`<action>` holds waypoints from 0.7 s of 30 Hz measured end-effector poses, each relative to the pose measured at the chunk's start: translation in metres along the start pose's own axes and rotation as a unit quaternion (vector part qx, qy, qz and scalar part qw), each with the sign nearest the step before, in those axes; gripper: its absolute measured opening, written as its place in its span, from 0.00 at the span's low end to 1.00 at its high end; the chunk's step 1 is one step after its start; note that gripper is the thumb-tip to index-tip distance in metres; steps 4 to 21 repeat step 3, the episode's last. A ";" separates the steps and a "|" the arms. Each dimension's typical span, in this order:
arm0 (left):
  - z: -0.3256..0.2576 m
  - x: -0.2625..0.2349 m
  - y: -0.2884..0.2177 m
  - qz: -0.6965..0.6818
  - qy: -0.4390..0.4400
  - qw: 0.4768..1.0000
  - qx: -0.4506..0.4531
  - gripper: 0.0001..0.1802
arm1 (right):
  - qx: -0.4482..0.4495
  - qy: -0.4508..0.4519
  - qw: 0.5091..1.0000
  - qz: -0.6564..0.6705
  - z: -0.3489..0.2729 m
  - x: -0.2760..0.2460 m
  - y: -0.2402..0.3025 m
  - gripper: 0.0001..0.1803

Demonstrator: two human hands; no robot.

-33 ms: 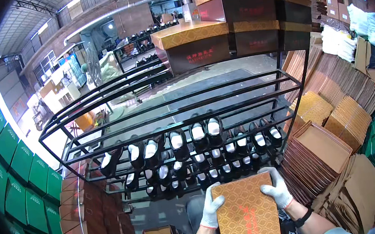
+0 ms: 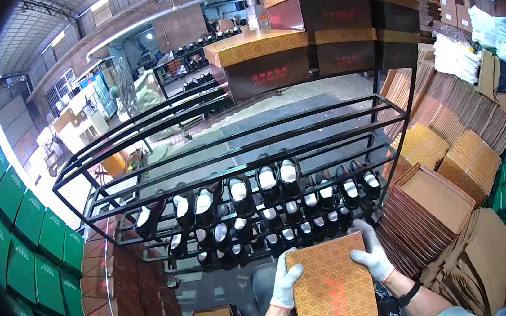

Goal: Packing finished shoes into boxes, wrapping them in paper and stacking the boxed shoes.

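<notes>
Left hand point(image 2: 286, 282) & right hand point(image 2: 373, 256), both gloved, grip opposite edges of the orange patterned box lid point(image 2: 333, 289), keeping it level w/ the black shoe rack point(image 2: 236, 178) just beyond.

Two gloved hands, left hand point(image 2: 286, 285) and right hand point(image 2: 373, 255), are gripping one orange box lid point(image 2: 333, 289). One black rack point(image 2: 234, 160) is standing ahead; shoes too many to count.

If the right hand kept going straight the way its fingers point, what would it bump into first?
Probably the black shoes on the black rack just beyond the right hand, which grips the patterned orange box lid. Depth is unclear.
</notes>
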State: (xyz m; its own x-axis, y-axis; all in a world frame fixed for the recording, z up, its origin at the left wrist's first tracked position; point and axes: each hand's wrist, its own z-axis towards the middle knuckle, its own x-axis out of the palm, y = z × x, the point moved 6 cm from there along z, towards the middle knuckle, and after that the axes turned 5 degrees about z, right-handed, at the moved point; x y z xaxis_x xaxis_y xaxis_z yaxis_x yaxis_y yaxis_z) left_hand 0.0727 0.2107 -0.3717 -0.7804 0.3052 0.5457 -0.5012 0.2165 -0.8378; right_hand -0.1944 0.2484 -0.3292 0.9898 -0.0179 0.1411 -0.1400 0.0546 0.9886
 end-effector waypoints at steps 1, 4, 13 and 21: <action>-0.005 -0.004 0.005 0.033 -0.033 0.999 -0.023 0.55 | -0.009 -0.001 1.000 0.010 -0.002 0.005 0.000 0.58; -0.021 0.007 0.002 0.092 0.030 0.994 0.045 0.64 | 0.009 0.040 0.999 0.032 -0.008 0.007 -0.007 0.67; -0.021 0.007 0.002 0.092 0.030 0.994 0.045 0.64 | 0.009 0.040 0.999 0.032 -0.008 0.007 -0.007 0.67; -0.021 0.007 0.002 0.092 0.030 0.994 0.045 0.64 | 0.009 0.040 0.999 0.032 -0.008 0.007 -0.007 0.67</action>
